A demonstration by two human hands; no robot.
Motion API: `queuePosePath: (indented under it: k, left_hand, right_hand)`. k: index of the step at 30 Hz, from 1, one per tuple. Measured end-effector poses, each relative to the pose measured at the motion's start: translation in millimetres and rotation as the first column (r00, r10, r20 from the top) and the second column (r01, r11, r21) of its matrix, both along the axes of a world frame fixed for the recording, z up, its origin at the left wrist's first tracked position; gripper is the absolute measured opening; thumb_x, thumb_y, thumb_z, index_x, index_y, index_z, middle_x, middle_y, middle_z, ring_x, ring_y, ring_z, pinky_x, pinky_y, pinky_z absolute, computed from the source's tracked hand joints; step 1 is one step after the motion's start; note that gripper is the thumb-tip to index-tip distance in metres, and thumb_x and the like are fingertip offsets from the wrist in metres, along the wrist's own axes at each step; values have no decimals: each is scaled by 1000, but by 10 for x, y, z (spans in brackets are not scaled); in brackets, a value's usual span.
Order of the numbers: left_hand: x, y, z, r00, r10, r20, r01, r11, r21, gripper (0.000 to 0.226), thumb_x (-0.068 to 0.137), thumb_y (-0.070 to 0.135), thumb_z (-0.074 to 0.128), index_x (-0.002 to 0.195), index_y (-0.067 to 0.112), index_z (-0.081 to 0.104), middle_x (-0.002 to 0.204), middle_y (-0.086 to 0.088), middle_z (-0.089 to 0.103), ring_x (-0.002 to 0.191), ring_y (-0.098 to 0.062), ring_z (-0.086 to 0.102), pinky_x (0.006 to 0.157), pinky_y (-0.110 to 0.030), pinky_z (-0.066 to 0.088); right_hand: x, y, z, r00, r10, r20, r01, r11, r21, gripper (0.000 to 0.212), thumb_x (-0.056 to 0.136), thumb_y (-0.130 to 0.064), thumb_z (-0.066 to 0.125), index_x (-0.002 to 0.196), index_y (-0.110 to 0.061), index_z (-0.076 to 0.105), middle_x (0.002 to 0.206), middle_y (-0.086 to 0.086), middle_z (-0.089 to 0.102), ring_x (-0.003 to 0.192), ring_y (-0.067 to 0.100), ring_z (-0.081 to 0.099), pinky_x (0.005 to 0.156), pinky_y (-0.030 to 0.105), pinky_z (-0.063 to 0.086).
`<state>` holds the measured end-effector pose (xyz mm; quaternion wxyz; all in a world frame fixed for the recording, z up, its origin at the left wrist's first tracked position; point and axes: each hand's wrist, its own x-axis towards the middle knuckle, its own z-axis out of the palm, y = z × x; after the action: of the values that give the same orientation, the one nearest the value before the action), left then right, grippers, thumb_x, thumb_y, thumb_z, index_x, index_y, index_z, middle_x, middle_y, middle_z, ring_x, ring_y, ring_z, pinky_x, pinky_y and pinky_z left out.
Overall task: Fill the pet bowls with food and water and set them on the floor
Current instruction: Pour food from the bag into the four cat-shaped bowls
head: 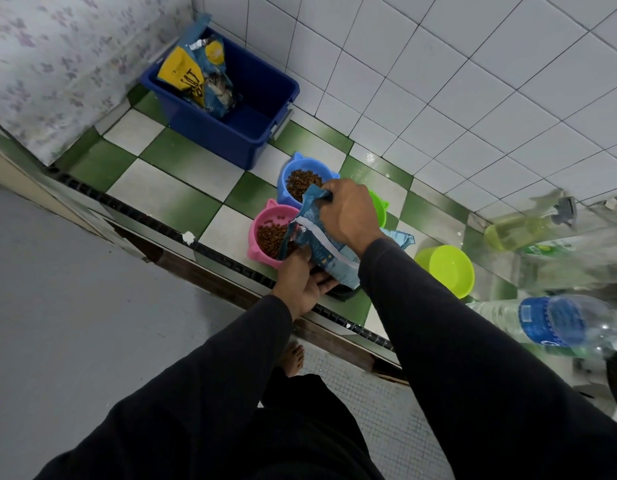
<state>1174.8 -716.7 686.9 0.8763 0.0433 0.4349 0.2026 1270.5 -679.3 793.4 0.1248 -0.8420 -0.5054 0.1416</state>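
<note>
While right hand (348, 216) pinches food bag (321, 237) top and left hand (302, 282) cups its underside, tip slowly — mouth over pink bowl (265, 220), kibble inside rim — blue bowl (293, 174) already filled.

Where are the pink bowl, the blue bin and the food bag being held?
pink bowl (262, 221): head view, upper rim.
blue bin (231, 140): head view, front wall.
food bag (321, 242): head view, its middle.

Two kibble-filled bowls (302, 183) touch on the floor (182, 199), bin (231, 133) behind them.
</note>
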Motion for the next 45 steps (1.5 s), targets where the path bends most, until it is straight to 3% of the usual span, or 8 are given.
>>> queuePosePath:
  k: [14,22,27,31,34,38,41,45]
  left_hand:
    - [-25,-23,57,999,-12,-42,14,999,35,39,108,37,48,141,19,57,130,-12,71,116,-33,68,89,-50,55]
    - [-69,-37,106,998,-40,-45,43,996,83,37,109,36,46,142,22,54,132,-11,69,114,-31,67,81,-45,55]
    - [-61,-25,150,995,-73,-63,82,986,146,35,111,33,44,144,27,50,137,-10,66,120,-33,65,103,-55,50]
    - [-67,-32,204,992,-109,-66,122,964,234,35,111,32,43,146,29,47,140,-7,64,122,-33,64,102,-56,51]
    - [-64,-14,259,989,-128,-81,147,937,316,35,112,29,41,147,30,44,139,-6,64,122,-33,65,97,-54,54]
    - [-63,-4,339,983,-123,-134,171,877,448,29,112,22,41,136,33,52,128,-1,70,115,-26,70,86,-48,62]
    - [-51,-2,402,972,-109,-206,207,807,553,24,112,17,41,121,34,56,125,-3,71,113,-26,71,85,-51,62]
    - [-43,17,475,946,-94,-310,288,679,675,20,110,19,45,126,26,57,124,-6,69,113,-25,70,95,-55,58]
  right_hand:
    - [25,-57,-2,997,-57,-51,58,998,16,20,91,-20,62,105,-14,75,96,13,75,82,33,70,76,37,59]
    - [78,-173,3,978,-131,-162,145,987,77,12,90,-19,65,95,-14,75,84,8,73,72,27,64,66,26,43]
    - [197,-307,12,941,-216,-262,257,957,135,8,86,-16,66,86,-18,74,69,-2,67,59,14,59,57,19,42]
    - [311,-422,3,877,-286,-386,376,909,182,19,83,-15,68,69,-27,65,56,-14,60,44,-3,51,49,13,41]
    - [406,-532,-23,810,-328,-487,467,862,197,23,84,-15,70,66,-27,64,59,-12,63,50,1,54,57,27,48]
    - [484,-699,-61,637,-315,-703,601,775,198,16,86,-8,71,75,-20,71,76,3,72,68,20,65,70,46,60]
    - [514,-799,-69,514,-289,-808,685,705,184,16,88,-4,70,77,-16,70,72,5,68,65,22,60,62,40,53]
    - [557,-907,-64,365,-230,-902,768,623,152,22,89,2,68,77,-16,67,68,0,69,58,16,63,56,30,55]
